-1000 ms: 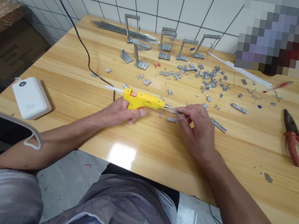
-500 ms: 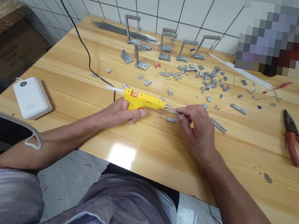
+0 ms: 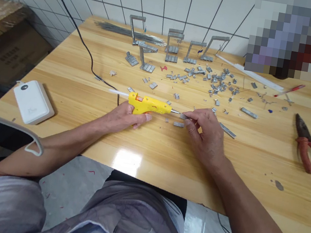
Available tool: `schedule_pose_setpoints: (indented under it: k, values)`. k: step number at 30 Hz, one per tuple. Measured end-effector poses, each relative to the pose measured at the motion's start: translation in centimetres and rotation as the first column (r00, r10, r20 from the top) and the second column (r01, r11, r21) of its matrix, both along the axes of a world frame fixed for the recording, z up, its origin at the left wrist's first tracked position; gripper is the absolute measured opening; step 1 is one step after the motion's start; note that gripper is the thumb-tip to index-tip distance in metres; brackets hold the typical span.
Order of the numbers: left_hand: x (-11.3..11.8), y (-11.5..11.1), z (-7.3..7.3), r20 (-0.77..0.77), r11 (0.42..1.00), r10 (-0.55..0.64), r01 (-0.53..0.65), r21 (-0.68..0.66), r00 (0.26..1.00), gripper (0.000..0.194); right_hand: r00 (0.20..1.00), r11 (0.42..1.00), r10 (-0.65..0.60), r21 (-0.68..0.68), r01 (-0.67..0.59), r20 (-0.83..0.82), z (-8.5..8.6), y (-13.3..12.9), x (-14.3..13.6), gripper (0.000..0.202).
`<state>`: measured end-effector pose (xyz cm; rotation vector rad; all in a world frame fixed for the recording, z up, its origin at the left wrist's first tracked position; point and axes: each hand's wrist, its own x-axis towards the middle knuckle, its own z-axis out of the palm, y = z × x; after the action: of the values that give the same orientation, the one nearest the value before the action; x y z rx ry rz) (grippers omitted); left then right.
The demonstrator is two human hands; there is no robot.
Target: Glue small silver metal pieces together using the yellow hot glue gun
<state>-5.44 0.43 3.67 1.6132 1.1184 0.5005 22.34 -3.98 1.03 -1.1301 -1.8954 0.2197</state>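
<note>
Left hand (image 3: 131, 117)'s wrapped round the yellow glue gun (image 3: 153, 105), nozzle pointing right, pretty much at the little grey metal piece (image 3: 183, 116) pinched in the right hand (image 3: 206, 135)'s fingertips, just above the table (image 3: 150, 147).

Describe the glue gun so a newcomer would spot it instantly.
Look over the wooden table to the left hand. It grips the glue gun, its metal nozzle pointing toward the right hand. Its bright yellow body sets it apart from the small grey metal pieces nearby.
</note>
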Motion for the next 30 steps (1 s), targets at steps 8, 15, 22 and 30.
schedule_pose_setpoints:
  k: [8,15,22,30]
  values:
    - [0.17,-0.05,0.19,-0.012,1.000,0.002,-0.002,-0.005,1.000,0.039,1.000,1.000,0.004,0.000,-0.004,0.015,-0.15,0.05,0.16,0.015]
    - [0.23,0.01,0.22,-0.014,1.000,-0.006,0.006,0.007,1.000,0.039,1.000,0.999,0.015,-0.030,-0.014,0.026,-0.26,0.02,0.34,0.016]
    - [0.37,-0.04,0.42,-0.012,1.000,-0.005,0.005,0.005,1.000,0.038,1.000,0.999,0.009,-0.045,-0.008,0.020,-0.11,0.02,0.23,0.015]
    - [0.31,-0.07,0.37,-0.003,1.000,-0.005,0.005,0.003,1.000,0.038,1.000,1.000,0.016,-0.019,-0.016,0.023,-0.04,-0.05,0.16,0.015]
